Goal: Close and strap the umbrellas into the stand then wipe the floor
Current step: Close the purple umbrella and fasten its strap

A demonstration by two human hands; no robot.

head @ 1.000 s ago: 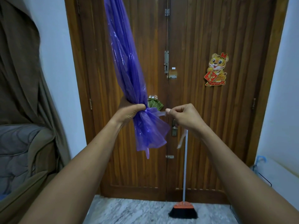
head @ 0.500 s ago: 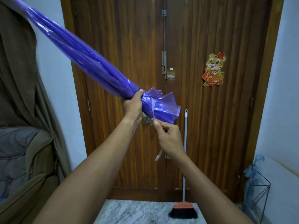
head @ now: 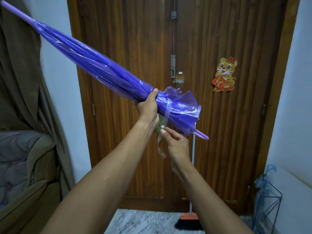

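Note:
A closed purple plastic umbrella [head: 94,65] slants from the upper left down to its hooked handle [head: 203,135] at centre right. My left hand [head: 148,107] grips the gathered canopy near its loose edge. A pale strap [head: 168,110] runs over the folds, and my right hand [head: 175,142] pinches its lower end by a small white snap [head: 162,126]. A wire umbrella stand [head: 268,205] at the lower right holds a blue umbrella [head: 270,169].
A wooden double door [head: 194,48] fills the view ahead, with a tiger sticker [head: 225,74] on it. A broom [head: 190,220] leans on the door above the marble floor [head: 143,222]. A covered sofa [head: 22,166] and brown curtain [head: 18,68] stand on the left.
The umbrella swung from upright to slanting, tip to the upper left. My right hand drew the strap over the folds and down to the snap. The view dropped slightly.

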